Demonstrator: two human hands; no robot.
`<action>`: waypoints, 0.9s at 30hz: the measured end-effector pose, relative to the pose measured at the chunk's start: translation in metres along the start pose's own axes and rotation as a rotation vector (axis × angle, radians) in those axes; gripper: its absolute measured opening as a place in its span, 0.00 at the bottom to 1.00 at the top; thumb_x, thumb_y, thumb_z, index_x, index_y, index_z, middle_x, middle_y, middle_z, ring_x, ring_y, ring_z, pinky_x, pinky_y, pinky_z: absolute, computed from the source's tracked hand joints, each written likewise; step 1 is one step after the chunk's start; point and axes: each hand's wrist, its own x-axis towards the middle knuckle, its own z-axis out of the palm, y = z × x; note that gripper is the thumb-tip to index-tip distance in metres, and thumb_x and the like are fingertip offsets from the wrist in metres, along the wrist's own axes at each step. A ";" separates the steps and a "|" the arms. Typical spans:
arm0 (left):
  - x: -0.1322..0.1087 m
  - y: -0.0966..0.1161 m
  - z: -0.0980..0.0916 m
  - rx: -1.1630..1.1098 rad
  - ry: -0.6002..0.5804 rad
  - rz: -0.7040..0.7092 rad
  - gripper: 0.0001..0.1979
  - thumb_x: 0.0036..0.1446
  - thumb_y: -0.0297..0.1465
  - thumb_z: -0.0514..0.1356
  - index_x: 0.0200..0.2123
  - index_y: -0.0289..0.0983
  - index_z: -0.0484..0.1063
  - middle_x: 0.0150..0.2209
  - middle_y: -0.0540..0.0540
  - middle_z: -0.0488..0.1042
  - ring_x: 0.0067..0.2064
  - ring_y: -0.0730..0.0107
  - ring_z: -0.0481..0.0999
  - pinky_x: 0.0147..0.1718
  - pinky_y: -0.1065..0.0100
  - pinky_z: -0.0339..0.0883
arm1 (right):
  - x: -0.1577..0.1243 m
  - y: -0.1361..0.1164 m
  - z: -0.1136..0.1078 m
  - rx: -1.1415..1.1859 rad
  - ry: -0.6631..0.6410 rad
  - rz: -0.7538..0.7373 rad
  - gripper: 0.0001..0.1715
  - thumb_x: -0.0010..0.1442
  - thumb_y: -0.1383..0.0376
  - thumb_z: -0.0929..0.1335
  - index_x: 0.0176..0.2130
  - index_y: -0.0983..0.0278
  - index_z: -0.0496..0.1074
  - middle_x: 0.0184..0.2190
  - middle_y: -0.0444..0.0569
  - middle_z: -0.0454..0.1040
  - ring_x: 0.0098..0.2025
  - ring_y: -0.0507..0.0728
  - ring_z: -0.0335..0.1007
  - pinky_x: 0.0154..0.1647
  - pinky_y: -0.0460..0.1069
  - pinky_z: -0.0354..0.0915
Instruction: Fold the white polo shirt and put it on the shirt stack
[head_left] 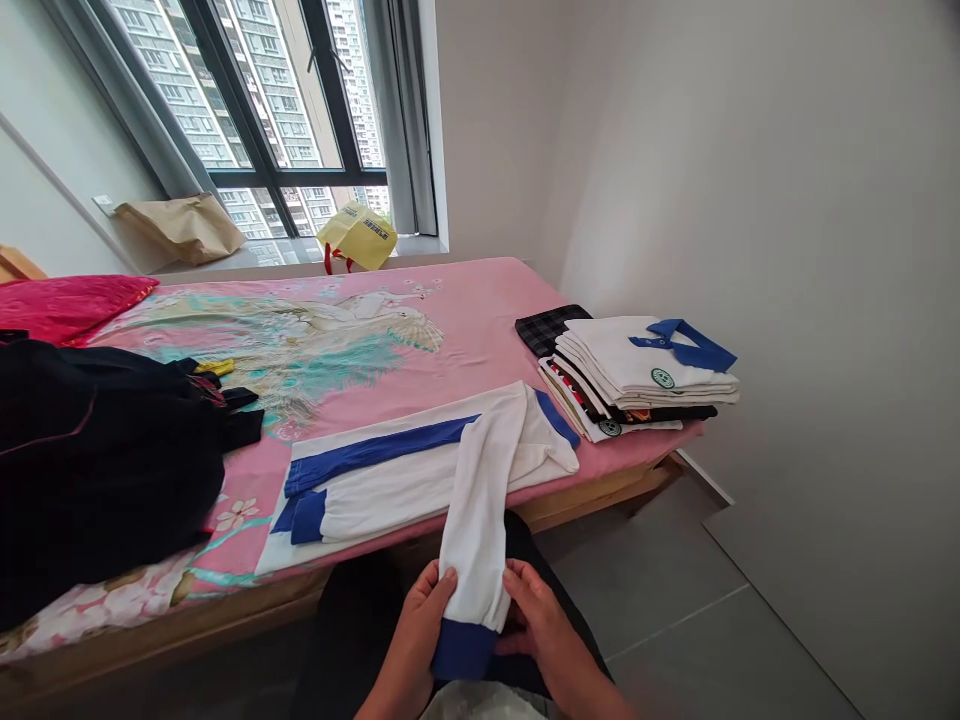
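Note:
A white long-sleeved shirt (pixel 397 492) with blue trim lies partly folded along the near edge of the bed. One of its sleeves stretches over the edge toward me, ending in a blue cuff. My left hand (pixel 421 625) pinches the sleeve's left side just above the cuff. On the opposite side, my right hand (pixel 541 622) grips the sleeve with thumb on top; some of its fingers are hidden beneath the fabric. Between the two hands the sleeve is held fairly flat. The shirt's other blue cuff rests on the bed at the left.
Folded clothes (pixel 637 365) are stacked at the bed's right end, a white blue-collared shirt on top. Dark garments (pixel 105 450) are heaped at left, near a red pillow (pixel 75 300). The pink bedsheet (pixel 480 320) covers the bed. A paper bag (pixel 184 228) and yellow bag (pixel 358 236) sit by the window.

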 end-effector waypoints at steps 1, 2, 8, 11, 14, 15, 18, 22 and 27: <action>-0.001 0.000 0.000 -0.002 -0.033 -0.008 0.22 0.42 0.40 0.68 0.41 0.35 0.72 0.29 0.46 0.78 0.28 0.67 0.76 0.27 0.70 0.67 | 0.002 0.000 0.001 0.003 -0.003 0.004 0.24 0.52 0.50 0.67 0.42 0.63 0.67 0.33 0.48 0.73 0.33 0.55 0.69 0.27 0.47 0.65; -0.001 0.001 0.001 -0.010 -0.059 -0.012 0.23 0.41 0.38 0.69 0.41 0.35 0.72 0.30 0.45 0.78 0.29 0.66 0.77 0.29 0.69 0.67 | 0.004 0.001 0.001 0.009 0.004 0.000 0.23 0.51 0.50 0.68 0.40 0.64 0.67 0.32 0.48 0.73 0.32 0.55 0.69 0.27 0.47 0.65; 0.005 0.007 -0.004 -0.102 0.088 0.000 0.18 0.42 0.33 0.68 0.39 0.37 0.72 0.32 0.47 0.79 0.34 0.64 0.79 0.32 0.68 0.70 | 0.017 0.003 -0.010 0.124 0.132 -0.135 0.22 0.53 0.47 0.66 0.36 0.63 0.67 0.33 0.49 0.74 0.35 0.56 0.71 0.33 0.50 0.67; 0.004 0.010 -0.005 -0.122 0.035 -0.023 0.19 0.44 0.33 0.67 0.42 0.38 0.70 0.34 0.46 0.79 0.36 0.64 0.79 0.34 0.68 0.71 | 0.015 -0.001 -0.011 0.109 0.022 -0.014 0.27 0.55 0.45 0.64 0.43 0.64 0.68 0.39 0.53 0.74 0.39 0.58 0.71 0.34 0.51 0.67; 0.001 0.010 -0.003 -0.129 -0.079 -0.009 0.21 0.44 0.33 0.68 0.43 0.37 0.70 0.37 0.44 0.79 0.37 0.64 0.79 0.36 0.67 0.71 | 0.012 -0.001 -0.003 0.133 -0.057 0.030 0.24 0.54 0.52 0.67 0.44 0.65 0.69 0.37 0.52 0.75 0.38 0.57 0.71 0.33 0.50 0.67; 0.001 0.010 -0.003 -0.128 -0.076 0.008 0.21 0.43 0.32 0.68 0.43 0.36 0.69 0.38 0.44 0.79 0.36 0.64 0.79 0.35 0.68 0.71 | 0.012 0.000 0.000 0.162 -0.050 0.000 0.21 0.54 0.55 0.68 0.43 0.66 0.70 0.35 0.51 0.75 0.37 0.56 0.71 0.33 0.49 0.67; 0.003 0.009 -0.005 -0.117 0.008 0.058 0.23 0.41 0.31 0.69 0.42 0.36 0.70 0.37 0.44 0.79 0.36 0.63 0.79 0.35 0.68 0.71 | 0.010 0.002 0.006 0.240 -0.049 -0.080 0.16 0.55 0.58 0.65 0.41 0.65 0.71 0.34 0.50 0.75 0.35 0.54 0.70 0.35 0.49 0.67; 0.006 0.009 -0.008 -0.041 0.006 0.073 0.26 0.42 0.35 0.69 0.46 0.36 0.68 0.40 0.42 0.78 0.40 0.59 0.78 0.39 0.63 0.71 | 0.009 0.002 0.007 0.220 -0.172 -0.015 0.22 0.56 0.53 0.66 0.45 0.65 0.69 0.35 0.51 0.74 0.34 0.54 0.70 0.32 0.49 0.68; -0.005 0.001 -0.026 0.291 0.076 0.411 0.41 0.44 0.47 0.64 0.60 0.42 0.56 0.58 0.37 0.65 0.57 0.47 0.67 0.51 0.53 0.65 | 0.013 0.001 0.006 0.246 -0.106 0.041 0.22 0.52 0.57 0.69 0.45 0.64 0.68 0.33 0.49 0.74 0.30 0.53 0.70 0.30 0.50 0.69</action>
